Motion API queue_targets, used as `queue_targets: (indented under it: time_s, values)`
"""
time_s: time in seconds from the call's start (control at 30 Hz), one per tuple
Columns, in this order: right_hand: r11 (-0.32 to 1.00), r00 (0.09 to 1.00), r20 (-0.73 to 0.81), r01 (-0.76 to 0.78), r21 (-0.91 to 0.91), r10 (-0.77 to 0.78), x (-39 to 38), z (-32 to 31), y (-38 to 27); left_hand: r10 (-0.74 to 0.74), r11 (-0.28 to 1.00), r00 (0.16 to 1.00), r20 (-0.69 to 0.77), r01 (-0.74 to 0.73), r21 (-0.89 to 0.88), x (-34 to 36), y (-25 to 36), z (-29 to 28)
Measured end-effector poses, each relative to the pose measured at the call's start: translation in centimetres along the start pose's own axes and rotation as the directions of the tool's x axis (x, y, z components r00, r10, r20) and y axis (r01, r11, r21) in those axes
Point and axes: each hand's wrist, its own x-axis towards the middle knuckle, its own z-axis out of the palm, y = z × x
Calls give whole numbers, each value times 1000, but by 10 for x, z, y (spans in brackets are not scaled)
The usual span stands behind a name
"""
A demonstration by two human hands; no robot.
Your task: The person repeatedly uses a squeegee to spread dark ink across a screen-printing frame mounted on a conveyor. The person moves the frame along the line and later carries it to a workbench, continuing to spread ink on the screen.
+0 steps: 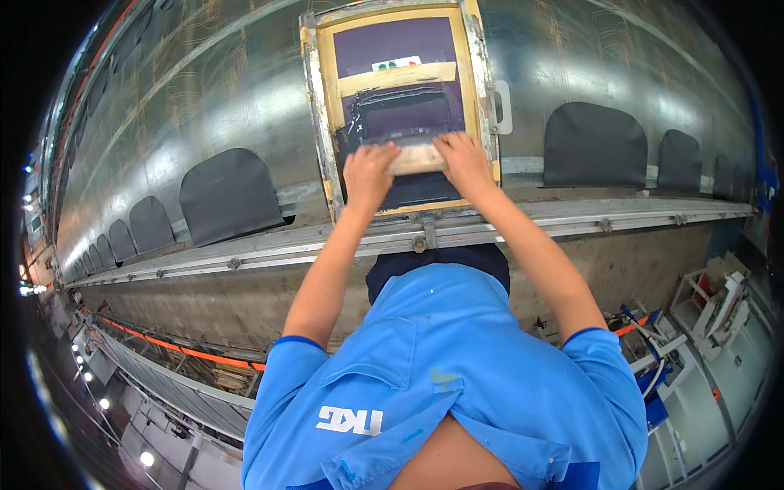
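Observation:
A screen-printing frame with taped yellowish edges lies on the long metal table in front of me. Its purple mesh carries a strip of pale tape across it, and dark ink is smeared below that strip. A squeegee with a pale wooden grip lies crosswise over the nearer half of the mesh. My left hand is closed around its left end, while my right hand grips the right end. The squeegee's blade edge is hidden from sight.
Dark grey rounded-top pieces lie in a row along the table on both sides of the frame, another large one to the right. A metal rail runs along the near edge. A white handle juts from the frame's right side.

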Motion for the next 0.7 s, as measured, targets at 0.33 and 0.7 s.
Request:
queue_targets:
  time_s: [0.33,0.7]
  values:
    - [984,997,-71,-20,-176,7,61,-16,20,107,994,991,-77,-107,4,74,-26,-6]
    - [995,999,-16,-42,-96,40,-14,-7,-4,-14,1000,1000,20,14,-2,-6,13,2]
